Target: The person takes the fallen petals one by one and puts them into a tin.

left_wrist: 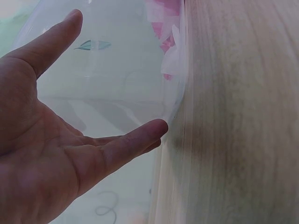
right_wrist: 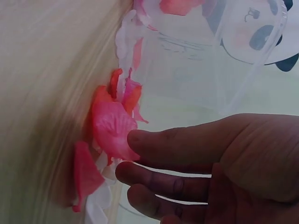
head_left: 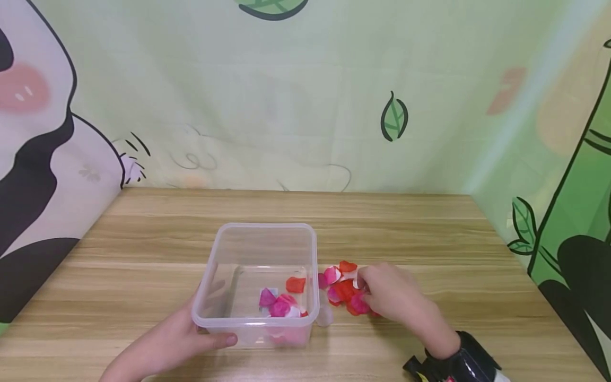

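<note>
A clear plastic box (head_left: 255, 323) stands on the table with red, pink, magenta and white flower petals (head_left: 281, 306) inside. At its front left corner, my left hand (head_left: 174, 331) steadies it, thumb along the front wall and fingers at the left side. In the left wrist view those fingers (left_wrist: 133, 142) look straight and spread. Right of the box lies a loose heap of petals (head_left: 345, 291). My right hand (head_left: 396, 294) reaches down into this heap. In the right wrist view its thumb touches a pink petal (right_wrist: 114, 123); a narrow gap shows between thumb and forefinger.
The wooden table (head_left: 382, 228) ends at a pale green printed cloth (head_left: 296, 106) behind. A pale, see-through petal (head_left: 324, 315) lies against the box's right side. A black strap device (head_left: 465, 361) sits on the right wrist.
</note>
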A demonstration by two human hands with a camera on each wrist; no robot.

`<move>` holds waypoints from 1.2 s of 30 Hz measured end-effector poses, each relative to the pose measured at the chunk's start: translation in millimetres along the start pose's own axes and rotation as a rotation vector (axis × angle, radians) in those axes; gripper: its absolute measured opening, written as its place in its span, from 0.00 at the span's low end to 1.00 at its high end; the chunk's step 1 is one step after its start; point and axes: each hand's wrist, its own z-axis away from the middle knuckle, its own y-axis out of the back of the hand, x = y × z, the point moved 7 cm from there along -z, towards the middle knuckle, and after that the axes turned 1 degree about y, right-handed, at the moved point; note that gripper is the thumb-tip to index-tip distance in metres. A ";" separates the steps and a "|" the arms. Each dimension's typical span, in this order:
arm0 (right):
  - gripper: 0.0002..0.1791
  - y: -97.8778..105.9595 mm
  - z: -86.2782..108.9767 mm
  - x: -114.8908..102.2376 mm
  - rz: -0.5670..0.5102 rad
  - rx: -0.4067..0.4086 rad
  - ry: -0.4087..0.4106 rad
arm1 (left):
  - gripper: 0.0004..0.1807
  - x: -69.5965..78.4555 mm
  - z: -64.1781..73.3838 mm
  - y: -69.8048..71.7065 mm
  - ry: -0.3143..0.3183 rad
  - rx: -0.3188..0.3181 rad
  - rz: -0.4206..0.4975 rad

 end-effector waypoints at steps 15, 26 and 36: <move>0.11 7.0 -1.2 0.6 -0.040 0.013 -0.003 | 0.62 -0.5 -0.7 -0.4 -0.007 -0.008 0.029; 0.11 25.5 3.6 -3.8 -0.061 0.101 0.034 | 0.67 0.0 -0.5 0.5 0.031 -0.009 -0.035; 0.10 35.8 6.1 -8.7 -0.108 0.206 0.092 | 0.65 1.6 -1.3 -0.3 -0.011 -0.007 0.020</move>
